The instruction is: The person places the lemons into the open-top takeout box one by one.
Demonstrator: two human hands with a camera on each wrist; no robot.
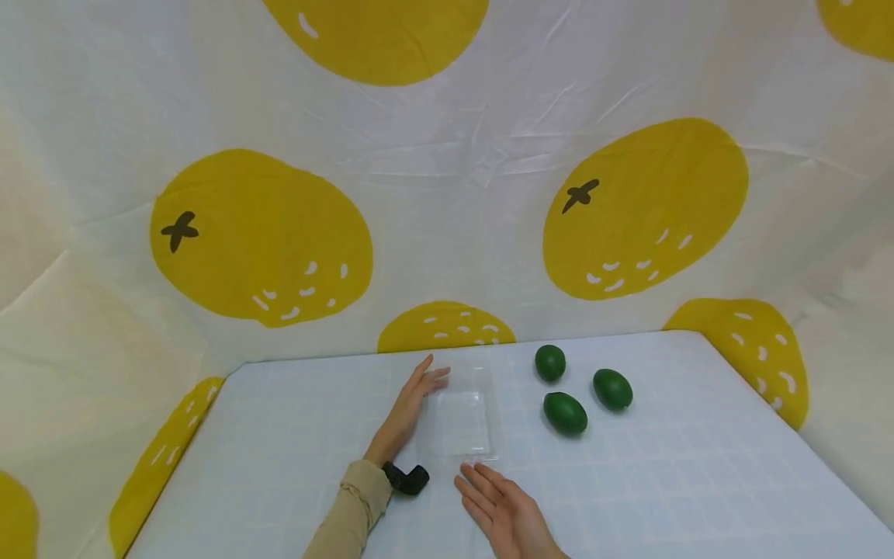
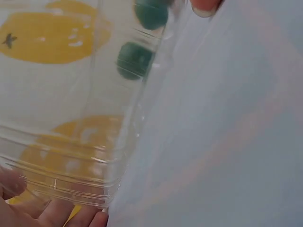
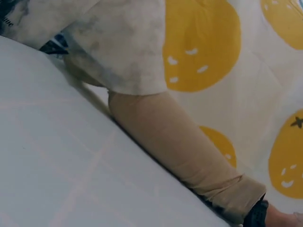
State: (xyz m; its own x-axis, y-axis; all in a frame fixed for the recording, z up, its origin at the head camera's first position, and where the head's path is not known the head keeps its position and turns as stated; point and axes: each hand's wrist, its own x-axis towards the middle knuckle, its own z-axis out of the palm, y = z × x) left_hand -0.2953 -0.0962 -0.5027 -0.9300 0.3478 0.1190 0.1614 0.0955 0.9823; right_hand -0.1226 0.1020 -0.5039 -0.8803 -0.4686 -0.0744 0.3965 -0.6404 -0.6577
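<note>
The clear box sits on the table between my left hand and right hand, fingers loose and open, and looks light, slippery and bendy, so I'd hold its sides softly.

— What can't you make out near the left hand?
— In its wrist view, the fingers are cut off by the bottom edge. Above them the clear container runs past the left edge, and two green fruits show blurred through it, the farther one cut off on top.
— And that fingertip across from them?
— Cut off too; which hand's, I can't tell. In the head view, the sleeve behind the left fingers leaves at the bottom.
</note>
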